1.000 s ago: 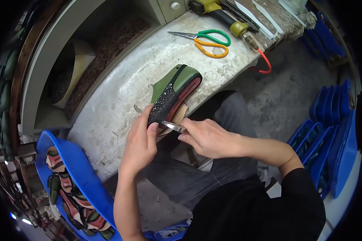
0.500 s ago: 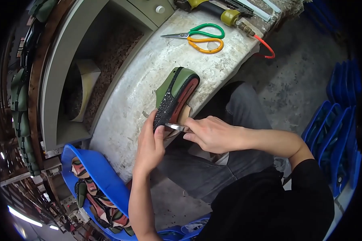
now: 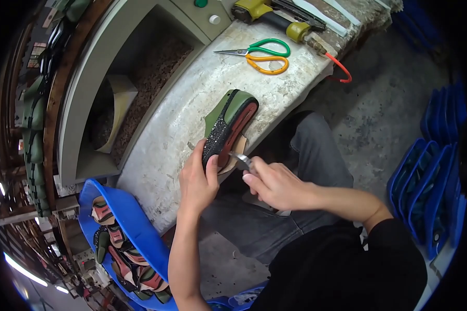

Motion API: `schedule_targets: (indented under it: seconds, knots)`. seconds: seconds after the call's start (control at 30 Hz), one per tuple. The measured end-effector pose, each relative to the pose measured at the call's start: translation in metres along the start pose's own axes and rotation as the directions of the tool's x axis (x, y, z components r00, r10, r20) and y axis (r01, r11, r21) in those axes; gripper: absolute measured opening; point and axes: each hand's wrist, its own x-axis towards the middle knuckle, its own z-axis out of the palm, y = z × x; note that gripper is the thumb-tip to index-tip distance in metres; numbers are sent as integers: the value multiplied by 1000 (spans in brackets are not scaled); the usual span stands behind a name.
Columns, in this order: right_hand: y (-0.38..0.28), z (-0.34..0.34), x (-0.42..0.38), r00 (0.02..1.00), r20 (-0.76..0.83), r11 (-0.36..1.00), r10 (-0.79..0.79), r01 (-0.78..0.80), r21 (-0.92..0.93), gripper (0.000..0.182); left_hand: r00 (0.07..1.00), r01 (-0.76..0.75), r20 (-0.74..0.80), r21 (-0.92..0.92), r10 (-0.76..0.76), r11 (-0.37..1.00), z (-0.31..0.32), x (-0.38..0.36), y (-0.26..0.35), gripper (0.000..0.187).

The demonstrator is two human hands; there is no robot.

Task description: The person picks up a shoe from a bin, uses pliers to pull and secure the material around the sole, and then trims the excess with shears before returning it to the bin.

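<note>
A shoe upper on a green last (image 3: 219, 124), with a black glittery band and a reddish underside, lies tilted on its side on the worn bench (image 3: 166, 135). My left hand (image 3: 198, 181) grips its near end, thumb on the underside edge and fingers along the glittery side. In my right hand (image 3: 281, 185) is a metal pincer-like tool (image 3: 242, 159), its tip close to the tan material (image 3: 239, 149) along the shoe's right edge. Whether the tip touches that material is unclear. My right fingers are wrapped round the tool's handles.
Scissors (image 3: 259, 56) with green and orange handles lie farther back. Behind them are a yellow-black air tool (image 3: 275, 19) and its red hose (image 3: 340, 67). A blue bin (image 3: 135, 217) of shoe parts stands lower left; blue containers (image 3: 425, 181) stand right.
The tool in my right hand has moved off the glittery near end, slightly right and up, toward the tan edge. My left hand still holds the shoe. The whole view has shifted slightly.
</note>
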Motion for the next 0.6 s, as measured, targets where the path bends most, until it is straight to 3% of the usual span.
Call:
schedule_targets:
  seconds: [0.1, 0.3, 0.47, 0.6]
  knots:
    - [-18, 4, -11, 920, -372, 983, -120, 162, 82, 21, 997, -82, 9, -18, 82, 997, -3, 4, 1, 57]
    - [22, 49, 51, 887, -343, 940, -309, 230, -251, 21, 995, -79, 45, -100, 84, 992, -14, 10, -10, 64]
    - [18, 48, 41, 918, -346, 978, -195, 155, -140, 19, 991, -114, 57, -144, 123, 983, -11, 8, -12, 68]
    - [22, 47, 39, 857, -466, 969, -220, 246, -6, 18, 989, -127, 56, -130, 135, 983, -11, 10, -14, 69]
